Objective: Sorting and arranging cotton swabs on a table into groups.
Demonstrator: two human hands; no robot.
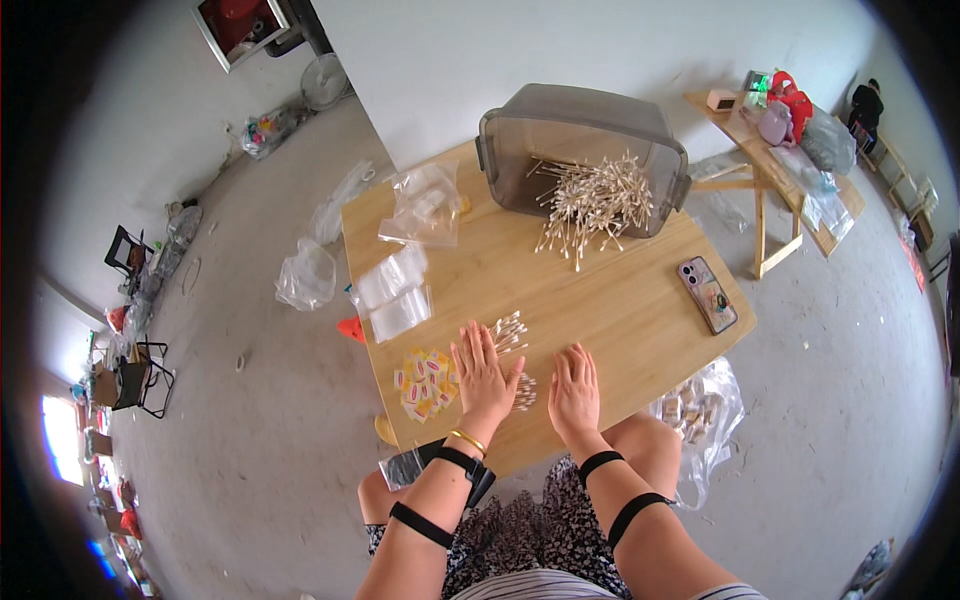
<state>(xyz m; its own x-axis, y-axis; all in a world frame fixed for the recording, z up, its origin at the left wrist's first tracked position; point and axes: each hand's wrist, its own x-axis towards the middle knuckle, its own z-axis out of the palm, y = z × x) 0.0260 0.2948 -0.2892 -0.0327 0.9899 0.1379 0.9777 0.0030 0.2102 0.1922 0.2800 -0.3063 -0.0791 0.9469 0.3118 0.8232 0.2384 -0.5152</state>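
My left hand lies flat over a small bunch of cotton swabs, its fingers stretched out and thumb apart. Swab tips stick out beyond its fingers and also beside its palm, and the hand hides the middle of the bunch. A short way to the right, my right hand rests on the wooden table with straight fingers, apart from the swabs. Left of my left hand is a pile of small yellow and white printed labels.
A tipped grey plastic bin spills loose cotton swabs at the back. Clear plastic bags lie at the left, a phone at the right. A bag of rolled items hangs low beside my knee. Another table stands far right.
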